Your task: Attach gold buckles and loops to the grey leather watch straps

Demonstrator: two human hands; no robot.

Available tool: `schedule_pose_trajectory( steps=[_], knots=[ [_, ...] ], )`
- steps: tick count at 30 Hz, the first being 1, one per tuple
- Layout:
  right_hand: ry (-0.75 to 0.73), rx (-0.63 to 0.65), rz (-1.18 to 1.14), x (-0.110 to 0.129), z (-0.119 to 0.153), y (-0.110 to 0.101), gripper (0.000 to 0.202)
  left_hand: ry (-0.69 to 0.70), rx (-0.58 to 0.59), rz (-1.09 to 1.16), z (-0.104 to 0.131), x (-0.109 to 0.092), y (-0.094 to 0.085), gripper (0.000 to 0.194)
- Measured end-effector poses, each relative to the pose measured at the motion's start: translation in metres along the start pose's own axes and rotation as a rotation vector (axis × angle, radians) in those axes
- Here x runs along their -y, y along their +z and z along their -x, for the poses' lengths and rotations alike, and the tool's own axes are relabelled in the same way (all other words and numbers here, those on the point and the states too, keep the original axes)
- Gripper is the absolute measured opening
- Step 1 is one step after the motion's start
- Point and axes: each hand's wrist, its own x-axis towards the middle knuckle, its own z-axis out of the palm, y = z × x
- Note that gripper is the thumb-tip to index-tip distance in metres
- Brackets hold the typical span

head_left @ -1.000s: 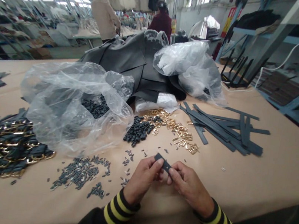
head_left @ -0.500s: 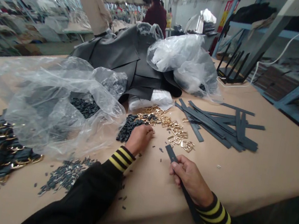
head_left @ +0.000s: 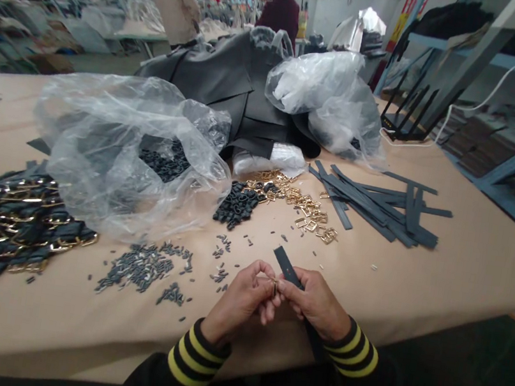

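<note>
Near the table's front edge, my left hand (head_left: pixel 246 296) pinches a small gold buckle (head_left: pixel 275 288) against the fingertips of my right hand. My right hand (head_left: pixel 318 302) is closed around a dark strap (head_left: pixel 286 266), whose end points up and left; its lower part hangs down under the hand. Beyond my hands lie gold buckles (head_left: pixel 315 213) in a loose heap, with black loops (head_left: pixel 238 204) on their left. Small dark pieces (head_left: pixel 137 265) are scattered to the left of my left hand. Loose dark straps (head_left: pixel 372 204) are piled at the right.
A clear plastic bag (head_left: pixel 136 162) covers the left middle of the table (head_left: pixel 481 252). Finished-looking straps with buckles (head_left: pixel 15 228) are heaped at far left. Dark sheets (head_left: pixel 206 82), a white bag (head_left: pixel 322 86) and a router (head_left: pixel 406 125) stand behind. Two people are in the background.
My left hand has moved back from the black loops and buckles to meet my right hand, and now a gold buckle shows at its fingertips. My right hand still holds the strap.
</note>
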Motion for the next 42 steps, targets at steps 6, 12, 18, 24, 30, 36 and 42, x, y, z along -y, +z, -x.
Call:
schedule_pose_trajectory(
  steps=[6,12,18,24,30,36,42],
  knots=[
    [-0.005,0.157,0.061,0.001,0.008,-0.002,0.028,-0.06,0.112,0.128,0.012,0.007,-0.001,0.025],
    [-0.042,0.145,0.249,0.006,0.015,0.002,0.026,-0.059,0.221,0.171,0.017,0.013,-0.005,0.026],
    [-0.161,0.07,0.633,0.022,0.025,-0.003,0.01,-0.183,0.137,0.226,0.025,0.007,-0.009,0.019],
    [-0.23,-0.027,0.702,0.013,0.026,0.007,0.005,-0.05,-0.081,0.248,0.025,0.005,-0.005,0.016],
    [-0.104,-0.168,0.639,0.001,0.026,0.01,0.006,0.046,-0.286,0.091,0.024,0.003,-0.003,0.022],
    [0.069,-0.11,0.381,-0.003,0.028,0.006,0.011,0.143,-0.247,-0.469,0.028,-0.012,0.0,0.021],
    [0.054,0.063,0.083,-0.005,0.028,0.008,0.015,0.317,-0.163,-0.648,0.032,-0.025,0.006,0.021]
  ],
)
